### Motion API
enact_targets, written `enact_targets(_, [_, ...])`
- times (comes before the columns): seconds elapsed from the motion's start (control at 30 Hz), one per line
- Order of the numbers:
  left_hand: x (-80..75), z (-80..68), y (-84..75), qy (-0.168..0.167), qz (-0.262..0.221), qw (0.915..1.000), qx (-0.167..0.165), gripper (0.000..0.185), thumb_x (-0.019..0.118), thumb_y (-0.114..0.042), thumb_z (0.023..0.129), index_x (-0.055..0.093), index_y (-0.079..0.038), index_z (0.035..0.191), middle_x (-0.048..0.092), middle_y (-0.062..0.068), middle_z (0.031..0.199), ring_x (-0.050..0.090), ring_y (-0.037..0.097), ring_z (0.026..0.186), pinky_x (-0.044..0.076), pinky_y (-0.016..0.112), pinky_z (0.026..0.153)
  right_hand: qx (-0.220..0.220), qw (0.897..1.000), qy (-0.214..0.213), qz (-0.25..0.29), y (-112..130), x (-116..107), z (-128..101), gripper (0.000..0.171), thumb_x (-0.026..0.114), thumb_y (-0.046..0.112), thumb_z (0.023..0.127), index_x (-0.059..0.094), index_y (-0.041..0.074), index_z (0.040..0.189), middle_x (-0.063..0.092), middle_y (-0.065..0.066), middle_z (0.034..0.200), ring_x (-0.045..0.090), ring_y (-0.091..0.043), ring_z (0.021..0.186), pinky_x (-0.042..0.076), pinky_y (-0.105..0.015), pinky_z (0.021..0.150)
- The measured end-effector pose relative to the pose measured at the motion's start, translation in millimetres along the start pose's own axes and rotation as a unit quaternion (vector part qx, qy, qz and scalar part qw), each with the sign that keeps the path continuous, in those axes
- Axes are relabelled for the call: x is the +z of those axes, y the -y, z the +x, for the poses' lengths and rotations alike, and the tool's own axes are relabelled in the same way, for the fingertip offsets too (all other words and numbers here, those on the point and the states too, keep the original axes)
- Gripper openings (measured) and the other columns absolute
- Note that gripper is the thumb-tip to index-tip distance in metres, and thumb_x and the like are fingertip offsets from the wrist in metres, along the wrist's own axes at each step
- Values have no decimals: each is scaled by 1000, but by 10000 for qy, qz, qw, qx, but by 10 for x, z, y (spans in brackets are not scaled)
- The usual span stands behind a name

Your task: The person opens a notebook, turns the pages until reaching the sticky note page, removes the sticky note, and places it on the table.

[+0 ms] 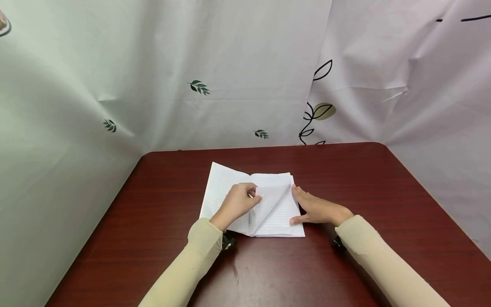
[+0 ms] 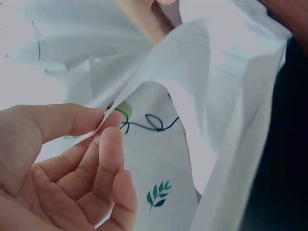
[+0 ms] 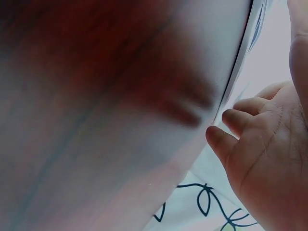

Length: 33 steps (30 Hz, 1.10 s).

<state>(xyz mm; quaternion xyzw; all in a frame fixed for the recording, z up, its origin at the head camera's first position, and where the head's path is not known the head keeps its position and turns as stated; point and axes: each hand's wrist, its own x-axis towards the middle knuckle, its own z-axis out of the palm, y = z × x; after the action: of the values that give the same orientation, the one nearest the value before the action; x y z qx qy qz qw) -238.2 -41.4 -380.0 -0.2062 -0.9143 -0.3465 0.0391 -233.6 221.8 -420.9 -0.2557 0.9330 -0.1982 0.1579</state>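
An open lined notebook [image 1: 220,187] lies flat on a dark red table [image 1: 345,179]. My left hand [image 1: 251,198] pinches one page [image 1: 272,200] near its middle edge and holds it lifted and curved over the right half. In the left wrist view the thumb and fingers [image 2: 103,122] meet on the thin edge of that page [image 2: 183,62]. My right hand [image 1: 316,207] lies flat at the notebook's right edge, fingers straight along the page stack and thumb at the lower corner. The right wrist view shows those fingertips [image 3: 226,134] against the stack's edge [image 3: 240,62].
Pale cloth printed with leaves [image 1: 199,87] hangs as a backdrop behind and on both sides of the table. Bare wood runs all round the notebook, widest at the right [image 1: 402,221] and the front. Beige sleeves cover both forearms.
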Motion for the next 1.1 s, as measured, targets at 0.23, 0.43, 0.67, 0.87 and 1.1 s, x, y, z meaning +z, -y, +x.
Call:
enact_targets(0.23, [-237,-10,132,-256,-534,9977,-320,19,72,-10,80,73,-6,99,70,8,85,62,17,75,48,28,70,-145,9999,62,-33,-16,-11,0,107,66,54,82,8,-4,151,4,-20,160,6,-36,148,15,-56,115])
enact_targets(0.43, [-479,-70,300,39,-642,9948,-789,19,71,-16,82,73,-10,100,70,5,89,62,15,81,47,28,73,-310,9994,38,-143,-30,-4,22,105,67,54,82,12,-3,151,9,-19,160,11,-36,148,16,-58,114])
enact_targets(0.67, [-662,-170,495,298,-892,9907,-982,20,70,-14,83,72,-6,101,69,6,85,58,14,75,45,27,68,-339,9992,63,-201,-28,-9,32,106,67,56,80,13,1,153,11,-15,161,13,-32,148,15,-59,114])
enact_targets(0.87, [-749,-215,648,605,-1079,9858,-1139,23,71,-11,81,70,-2,102,67,7,84,57,14,77,45,27,69,-492,9985,26,-232,-30,-4,36,106,67,57,80,15,0,152,14,-16,160,16,-34,147,16,-60,113])
enact_targets(1.1, [-885,-250,865,1210,-1306,9766,-1209,27,72,-10,81,65,3,104,65,7,86,58,14,80,48,26,70,-537,9981,160,-242,-8,4,49,106,66,59,78,14,4,153,13,-11,161,17,-31,147,13,-59,115])
